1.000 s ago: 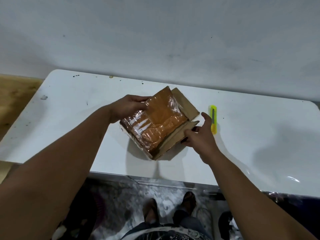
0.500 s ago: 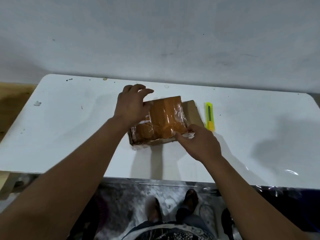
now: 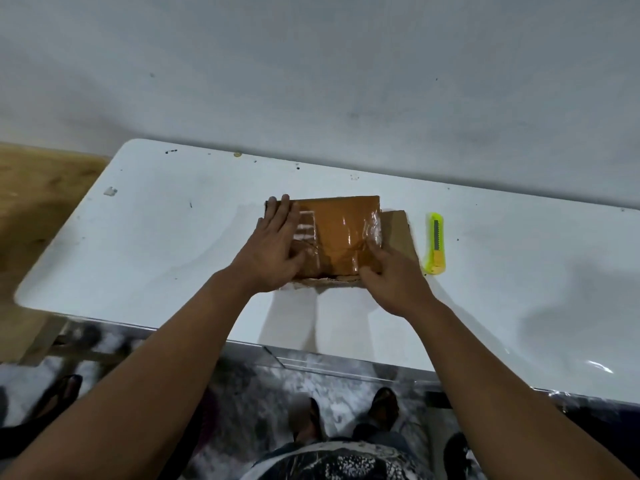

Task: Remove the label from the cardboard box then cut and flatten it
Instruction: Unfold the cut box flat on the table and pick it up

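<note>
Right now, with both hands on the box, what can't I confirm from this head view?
- Whether the label is gone: the left hand and glare on the tape hide part of the cardboard box.
- The box's near right corner: the right hand covers it.
- Whether the yellow cutter has its blade out: too small to tell.
- The box's underside: it faces the white table.

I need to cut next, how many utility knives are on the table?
1: a yellow utility knife lies on the white table, right of the cardboard box. None other visible.
</note>
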`<state>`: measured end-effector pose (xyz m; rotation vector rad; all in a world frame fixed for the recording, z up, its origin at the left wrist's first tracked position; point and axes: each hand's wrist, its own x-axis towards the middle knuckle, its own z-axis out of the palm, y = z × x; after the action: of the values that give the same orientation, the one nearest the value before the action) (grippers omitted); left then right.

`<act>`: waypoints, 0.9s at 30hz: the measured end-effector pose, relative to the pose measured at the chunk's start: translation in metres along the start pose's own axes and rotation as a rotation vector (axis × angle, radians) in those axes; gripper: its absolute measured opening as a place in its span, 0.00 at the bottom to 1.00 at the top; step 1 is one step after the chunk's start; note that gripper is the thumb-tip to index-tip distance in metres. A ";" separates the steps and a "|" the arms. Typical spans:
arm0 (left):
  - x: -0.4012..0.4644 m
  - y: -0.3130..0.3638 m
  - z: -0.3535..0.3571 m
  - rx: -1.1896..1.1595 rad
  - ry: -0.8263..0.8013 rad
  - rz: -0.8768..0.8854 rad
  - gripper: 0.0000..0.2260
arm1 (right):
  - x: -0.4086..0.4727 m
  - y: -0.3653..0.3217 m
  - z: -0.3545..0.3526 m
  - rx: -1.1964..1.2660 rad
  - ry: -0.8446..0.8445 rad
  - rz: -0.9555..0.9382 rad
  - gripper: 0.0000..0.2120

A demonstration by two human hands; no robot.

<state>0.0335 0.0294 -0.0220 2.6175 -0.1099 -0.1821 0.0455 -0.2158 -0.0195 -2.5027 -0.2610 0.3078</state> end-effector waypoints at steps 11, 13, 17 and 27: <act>0.000 -0.024 0.004 -0.195 0.085 0.054 0.28 | 0.002 -0.005 0.002 0.026 -0.063 0.087 0.28; 0.000 -0.025 0.004 -0.213 0.074 0.051 0.31 | 0.004 -0.008 -0.003 0.076 -0.090 0.118 0.27; -0.003 -0.020 0.003 -0.249 0.117 0.064 0.36 | 0.010 -0.013 -0.020 0.304 -0.110 0.221 0.26; -0.016 -0.008 0.004 -0.339 0.307 -0.174 0.23 | 0.013 -0.011 -0.028 0.482 -0.065 0.168 0.36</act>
<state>0.0180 0.0366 -0.0279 2.2819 0.2363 0.1321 0.0647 -0.2190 0.0066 -2.0421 0.0029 0.4604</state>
